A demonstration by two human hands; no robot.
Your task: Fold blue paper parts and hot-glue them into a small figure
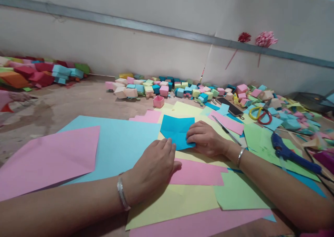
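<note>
A small blue sheet of paper [177,129] with crease lines lies on top of the spread coloured sheets. My right hand [206,137] has its fingers curled on the sheet's right edge, gripping it. My left hand [153,164] lies flat, palm down, with its fingertips at the sheet's lower left edge and its thumb stretched out over a pink strip of paper [198,172]. A craft knife [226,129] lies just beyond my right hand on a smaller pink piece [235,125].
Light blue [125,139], pink [60,157], yellow [174,202] and green sheets [242,191] overlap. Small folded paper boxes [164,90] line the back wall. At right lie scissors [263,115], a phone [229,106] and a blue glue gun [292,155]. Paper flowers [265,39] hang above.
</note>
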